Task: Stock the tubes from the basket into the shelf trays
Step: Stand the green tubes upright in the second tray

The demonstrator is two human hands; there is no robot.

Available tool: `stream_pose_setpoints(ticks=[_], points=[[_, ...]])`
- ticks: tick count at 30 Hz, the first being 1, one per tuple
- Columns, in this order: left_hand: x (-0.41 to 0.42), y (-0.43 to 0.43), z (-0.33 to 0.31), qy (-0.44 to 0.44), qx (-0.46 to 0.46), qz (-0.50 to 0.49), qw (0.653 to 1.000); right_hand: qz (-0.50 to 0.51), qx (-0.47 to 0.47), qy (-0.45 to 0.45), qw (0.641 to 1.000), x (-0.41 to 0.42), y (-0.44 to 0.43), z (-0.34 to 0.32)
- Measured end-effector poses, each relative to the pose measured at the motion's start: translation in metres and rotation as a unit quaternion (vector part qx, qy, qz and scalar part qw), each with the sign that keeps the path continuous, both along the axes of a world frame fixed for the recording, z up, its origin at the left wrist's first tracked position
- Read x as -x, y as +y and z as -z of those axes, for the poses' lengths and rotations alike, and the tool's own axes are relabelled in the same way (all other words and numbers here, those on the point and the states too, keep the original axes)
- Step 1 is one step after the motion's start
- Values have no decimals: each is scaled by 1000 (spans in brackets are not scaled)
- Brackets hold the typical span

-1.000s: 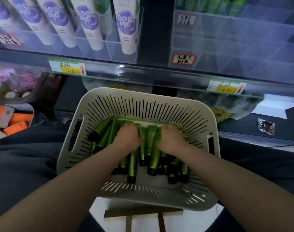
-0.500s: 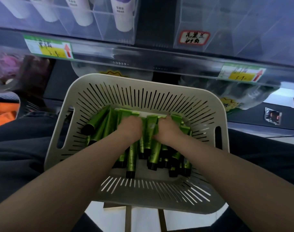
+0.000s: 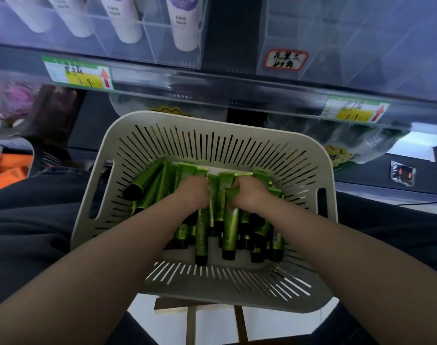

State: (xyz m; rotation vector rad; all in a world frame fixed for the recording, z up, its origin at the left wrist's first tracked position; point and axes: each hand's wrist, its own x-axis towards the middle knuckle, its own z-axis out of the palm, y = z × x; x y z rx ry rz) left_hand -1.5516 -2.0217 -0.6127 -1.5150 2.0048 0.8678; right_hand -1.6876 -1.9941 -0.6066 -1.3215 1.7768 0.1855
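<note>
The green tubes (image 3: 229,227) lie heaped in the bottom of the pale slotted basket (image 3: 212,120), most with black caps toward me and crimped ends toward the shelf. Both of my hands are down in the heap. The left hand (image 3: 194,192) sits knuckles-up on the middle of the pile, its fingers curled down around a bunch of tubes near their crimped ends; the tips are hidden under the hand. The right hand (image 3: 249,195) is just beside it, fingers clamped on the flat ends of a few tubes, one of which stands up between the two hands. A few tubes lean loose against the basket's left wall.

The basket sits low in front of the shelf, with dark-clothed legs on either side and a wooden piece (image 3: 187,305) showing under its near rim. Above it runs the shelf edge with two green-and-yellow price tags (image 3: 78,75). Over that, a clear tray (image 3: 162,46) on the left holds white tubes (image 3: 182,33) with purple print, and a second clear tray (image 3: 361,46) on the right carries a handwritten label (image 3: 286,59).
</note>
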Motion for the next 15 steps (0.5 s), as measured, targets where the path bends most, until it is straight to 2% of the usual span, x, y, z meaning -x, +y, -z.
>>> stream_pose_setpoints(ticks=[4,8,15], points=[[-7,0,-7,22,-36,-50,998,48,-1,-40,998,4,3,-7],[-11,2,-20,46,-42,-50,997,59,5,-52,997,6,7,-15],[-20,4,-43,84,29,-39,995,57,31,-53,996,18,11,-41]])
